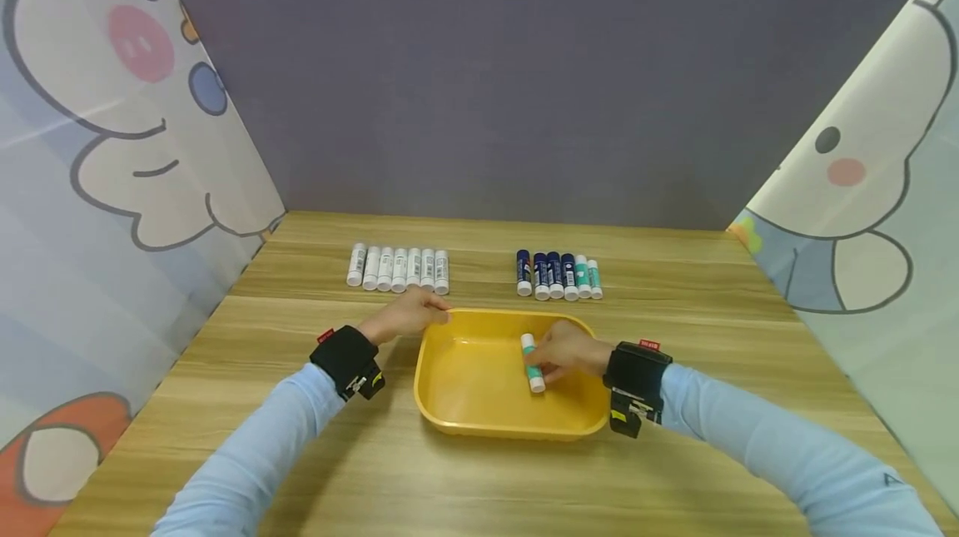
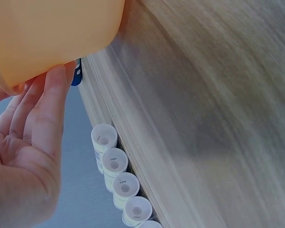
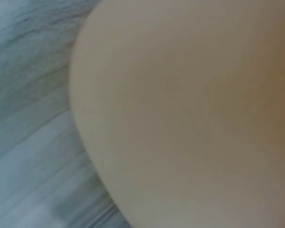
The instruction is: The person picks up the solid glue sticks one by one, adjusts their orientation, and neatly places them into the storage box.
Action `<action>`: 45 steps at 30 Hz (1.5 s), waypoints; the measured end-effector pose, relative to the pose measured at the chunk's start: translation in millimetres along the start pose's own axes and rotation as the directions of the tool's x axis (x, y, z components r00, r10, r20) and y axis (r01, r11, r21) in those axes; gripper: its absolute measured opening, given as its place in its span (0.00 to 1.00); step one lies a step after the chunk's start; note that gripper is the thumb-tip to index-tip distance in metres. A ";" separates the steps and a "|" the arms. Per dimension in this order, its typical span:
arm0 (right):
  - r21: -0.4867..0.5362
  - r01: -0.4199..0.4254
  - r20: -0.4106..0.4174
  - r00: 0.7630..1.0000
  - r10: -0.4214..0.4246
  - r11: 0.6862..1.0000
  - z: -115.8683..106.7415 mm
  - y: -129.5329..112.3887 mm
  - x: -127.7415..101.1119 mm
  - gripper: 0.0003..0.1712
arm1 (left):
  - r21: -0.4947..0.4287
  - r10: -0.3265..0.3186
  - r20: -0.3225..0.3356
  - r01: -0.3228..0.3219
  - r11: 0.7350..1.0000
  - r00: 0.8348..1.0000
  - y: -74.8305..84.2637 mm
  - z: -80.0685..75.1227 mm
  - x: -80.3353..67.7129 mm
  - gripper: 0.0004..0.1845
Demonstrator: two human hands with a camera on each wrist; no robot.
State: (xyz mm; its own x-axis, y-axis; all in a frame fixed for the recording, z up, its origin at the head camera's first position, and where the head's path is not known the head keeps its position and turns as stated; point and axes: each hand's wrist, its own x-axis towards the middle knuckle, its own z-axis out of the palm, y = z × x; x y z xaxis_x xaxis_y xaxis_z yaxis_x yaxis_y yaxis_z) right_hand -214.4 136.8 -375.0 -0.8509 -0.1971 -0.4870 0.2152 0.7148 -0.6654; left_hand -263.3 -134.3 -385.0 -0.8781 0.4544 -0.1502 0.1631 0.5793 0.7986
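Note:
At the far left corner of a yellow plastic tray [image 1: 468,387], my left hand [image 1: 407,314] grips the rim. The left wrist view shows its fingers [image 2: 51,99] against the outer wall and the thumb at the rim's other side. Inside the tray, my right hand [image 1: 573,349] pinches a teal-and-white glue stick [image 1: 536,385] around its middle. That stick leans slightly, white cap end away from me; whether it touches the tray floor I cannot tell. A blurred pale surface fills most of the right wrist view, hiding the right hand there.
Behind the tray, a row of several white glue sticks [image 1: 400,269] lies at the left. A second row, at the right, has several dark blue glue sticks [image 1: 554,275] and two teal ones [image 1: 583,276]. A grey panel [image 1: 509,104] stands behind the wooden table [image 1: 689,295].

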 end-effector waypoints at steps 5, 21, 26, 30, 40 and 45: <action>0.019 0.002 0.015 1.000 -0.003 1.000 1.3 4.0 0.6 0.10 | -0.001 -0.006 -0.002 0.006 1.000 1.000 -0.2 0.0 2.5 0.15; 0.077 -0.008 0.026 1.000 0.006 0.997 -0.1 4.1 5.6 0.10 | -0.009 -0.001 -0.043 0.001 1.000 0.999 3.3 0.6 3.2 0.14; 0.092 -0.011 0.029 1.000 0.008 0.996 -0.6 4.7 6.7 0.10 | -0.017 -0.018 -0.048 0.017 1.000 0.999 4.7 1.2 2.7 0.14; 0.101 -0.013 0.033 0.999 0.010 0.995 -0.5 6.3 7.4 0.10 | -0.013 -0.026 -0.051 0.025 1.000 0.998 4.4 2.3 3.1 0.15; 0.109 -0.015 0.050 0.999 0.010 0.994 -0.8 9.6 9.3 0.11 | -0.013 -0.029 -0.053 0.028 1.000 0.998 3.3 3.8 4.5 0.15; 0.098 -0.018 0.058 0.998 0.012 0.995 0.1 8.7 7.0 0.10 | 0.001 -0.023 -0.060 0.023 1.000 0.998 2.1 4.5 5.1 0.15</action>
State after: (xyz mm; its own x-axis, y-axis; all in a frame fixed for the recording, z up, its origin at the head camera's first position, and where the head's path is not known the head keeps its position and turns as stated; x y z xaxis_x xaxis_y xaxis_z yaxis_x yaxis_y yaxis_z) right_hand -218.5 141.6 -384.3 -0.8188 -0.2271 -0.5273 0.2767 0.6487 -0.7090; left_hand -265.4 -127.8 -386.8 -0.9071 0.3992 -0.1332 0.1433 0.5905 0.7942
